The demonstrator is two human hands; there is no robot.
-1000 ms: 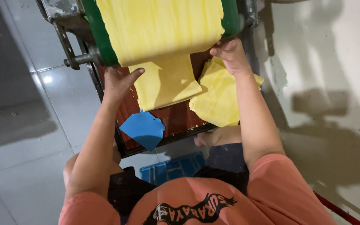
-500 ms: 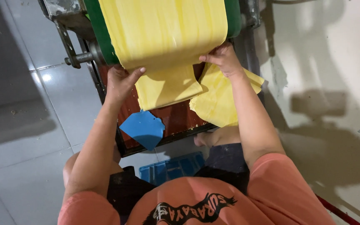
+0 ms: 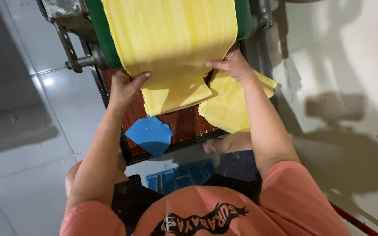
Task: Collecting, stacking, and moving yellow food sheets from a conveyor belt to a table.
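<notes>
Item: yellow dough sheet point(image 3: 171, 39), hanging off the green roller point(image 3: 99, 39) over the brown tray point(image 3: 180, 124). My left hand point(image 3: 125, 87) and right hand point(image 3: 232, 65) pinch its lower edge. I judge an even, level pull avoids tearing. Blue scraper point(image 3: 149, 135) idle.

Both hands — left point(image 3: 125, 87), right point(image 3: 230, 65) — grip the yellow dough sheet point(image 3: 171, 39).

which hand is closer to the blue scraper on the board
Left. The left hand grips the edge of the yellow dough sheet just above the blue scraper. The right hand holds the sheet's other edge, farther up and across the board.
</notes>
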